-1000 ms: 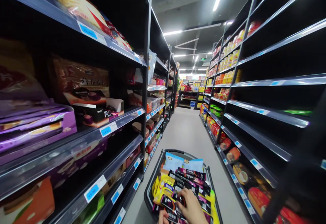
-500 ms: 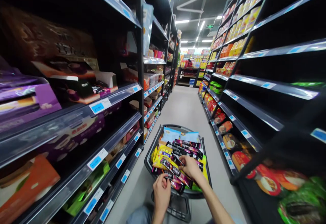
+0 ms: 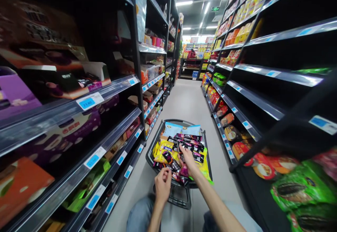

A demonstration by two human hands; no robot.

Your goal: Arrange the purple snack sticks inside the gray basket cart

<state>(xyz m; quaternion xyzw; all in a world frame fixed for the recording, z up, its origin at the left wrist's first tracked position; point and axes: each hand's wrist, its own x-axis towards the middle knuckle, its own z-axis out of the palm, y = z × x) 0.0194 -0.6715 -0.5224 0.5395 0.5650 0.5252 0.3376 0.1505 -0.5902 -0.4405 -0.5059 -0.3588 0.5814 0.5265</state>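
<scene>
A dark shopping basket [image 3: 148, 157] stands on the floor before my knees, heaped with bagged snacks. My right hand [image 3: 187, 160] is over the middle of the heap, its fingers closed on a small dark purple snack packet [image 3: 184, 171], partly hidden by the hand. At the near rim my left hand [image 3: 162, 182] has its fingers curled together; whatever lies between them is too small to make out. Beside the hands are a yellow snack bag [image 3: 163, 149] and several black-and-purple packets [image 3: 190, 137]. Light blue bags [image 3: 173, 129] lie at the far end.
A black shelf [image 3: 116, 85] with boxed snacks runs close along the left. On the right, another shelf [image 3: 279, 75] holds cups, bowls and bags low down, including a green bag [image 3: 302, 186]. The grey aisle floor [image 3: 184, 100] stretches ahead between them. The basket's handle [image 3: 181, 204] hangs toward me.
The view has tipped down and shifted slightly. My right hand has moved a little across the packets, and some packets near the hands lie differently. My left hand stays by the near rim, fingers curled.
</scene>
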